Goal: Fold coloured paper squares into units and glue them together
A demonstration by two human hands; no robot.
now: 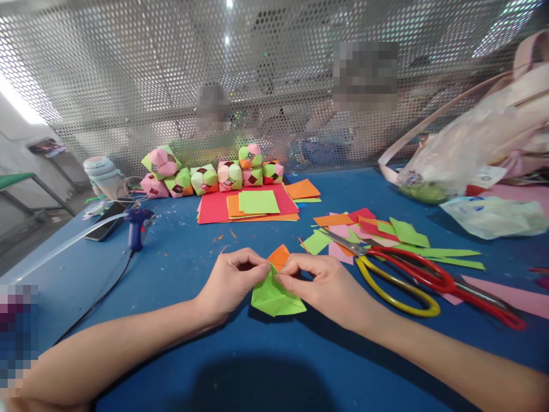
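Left hand (231,280) and right hand (326,286) pinched together at lower centre of the frame on a folded green paper (274,297) with an orange piece (279,256) tucked at its top, just above the blue desk (180,269). At left, a blue glue gun (136,224); behind, at upper centre, a row of folded paper cubes (206,174) beside a stack of coloured sheets (249,207). Right of the hands, red and yellow scissors (412,280) lying on paper scraps (364,232), a plastic bag (467,143) at far right.

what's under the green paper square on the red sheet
Orange sheets lie under the green square, all on the red sheet. Whatever lies directly beneath the green is covered.
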